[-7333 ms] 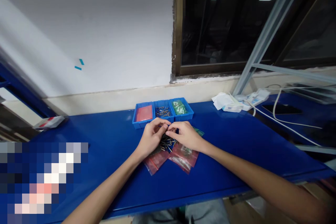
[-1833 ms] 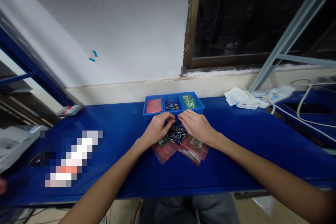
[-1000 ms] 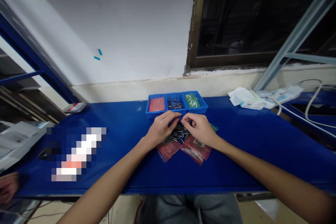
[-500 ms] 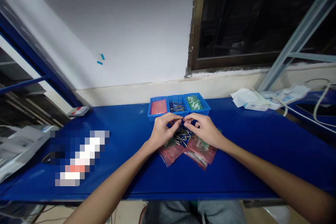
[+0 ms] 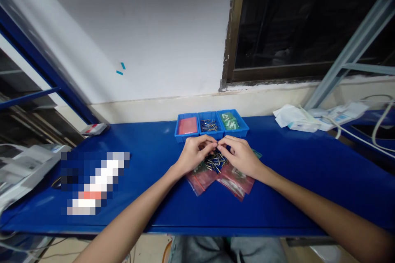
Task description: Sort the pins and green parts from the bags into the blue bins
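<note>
My left hand point(image 5: 196, 153) and my right hand point(image 5: 240, 155) meet at the fingertips over a loose pile of metal screws point(image 5: 217, 162). Both are closed in a pinch; whatever lies between the fingertips is too small to make out. Under my left hand lies a red-tinted zip bag point(image 5: 201, 181), and under my right hand are more red zip bags point(image 5: 237, 183) with small pale and green contents. Just beyond my hands stand three joined blue bins: one with red bags point(image 5: 187, 126), one with screws point(image 5: 210, 125), one with green-and-white packets point(image 5: 229, 121).
The blue table point(image 5: 148, 144) runs up to a wall. At the right back lie crumpled white plastic packaging point(image 5: 298, 119) and a white cable point(image 5: 354, 133). On the left are a small box point(image 5: 95, 130), white equipment point(image 5: 27, 168) and a blurred-out patch point(image 5: 98, 183).
My fingertips have come together, the right thumb and fingers closing toward the left ones. The whole view has shifted slightly; bins and bags stay in place.
</note>
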`<state>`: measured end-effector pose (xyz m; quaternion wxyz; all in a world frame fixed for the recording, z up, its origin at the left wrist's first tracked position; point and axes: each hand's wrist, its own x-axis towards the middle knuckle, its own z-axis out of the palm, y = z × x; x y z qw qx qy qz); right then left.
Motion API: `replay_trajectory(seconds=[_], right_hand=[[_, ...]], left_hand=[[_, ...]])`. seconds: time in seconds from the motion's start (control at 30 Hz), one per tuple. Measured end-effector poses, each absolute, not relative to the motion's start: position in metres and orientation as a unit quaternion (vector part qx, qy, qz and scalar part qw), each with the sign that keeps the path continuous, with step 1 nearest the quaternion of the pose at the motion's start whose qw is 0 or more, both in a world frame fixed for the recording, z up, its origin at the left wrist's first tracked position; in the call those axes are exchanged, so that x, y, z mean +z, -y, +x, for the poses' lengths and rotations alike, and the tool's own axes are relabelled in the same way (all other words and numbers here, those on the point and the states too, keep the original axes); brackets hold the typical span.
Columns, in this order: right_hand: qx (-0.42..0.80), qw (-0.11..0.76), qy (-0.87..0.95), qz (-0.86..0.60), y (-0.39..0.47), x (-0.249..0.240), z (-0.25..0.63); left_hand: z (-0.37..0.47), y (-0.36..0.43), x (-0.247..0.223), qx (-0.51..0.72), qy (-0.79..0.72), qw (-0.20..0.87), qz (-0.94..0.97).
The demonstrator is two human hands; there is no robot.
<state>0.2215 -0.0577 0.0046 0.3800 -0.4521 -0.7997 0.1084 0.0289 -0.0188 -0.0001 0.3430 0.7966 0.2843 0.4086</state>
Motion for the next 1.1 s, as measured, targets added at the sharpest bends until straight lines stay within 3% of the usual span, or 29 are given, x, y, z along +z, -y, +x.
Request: replay_trajectory(seconds=[0.2,0.37,0.5,0.87,1.1], right_hand=[[0.112,0.384,0.792,-0.462,0.060,0.004,0.221],[0.094,0.386,0.801,-0.448,0.061,0.003,0.221],[0.101,0.399,0.793,-0.449,0.059,0.005,0.222],[0.074,0.380,0.816,-0.430,0.050,0.008,0.225],[-0.057,0.287,0.842,-0.454,-0.008,0.035,0.232]], left_hand=[[0.025,0.018,0.000,0.372,-0.249,0.182,0.876],[0.024,0.018,-0.002,0.351,-0.236,0.126,0.897],[0.024,0.017,0.001,0.391,-0.256,0.128,0.875],[0.030,0.018,0.005,0.416,-0.272,0.268,0.825],[0.016,-0.002,0.022,0.484,-0.338,0.199,0.782]])
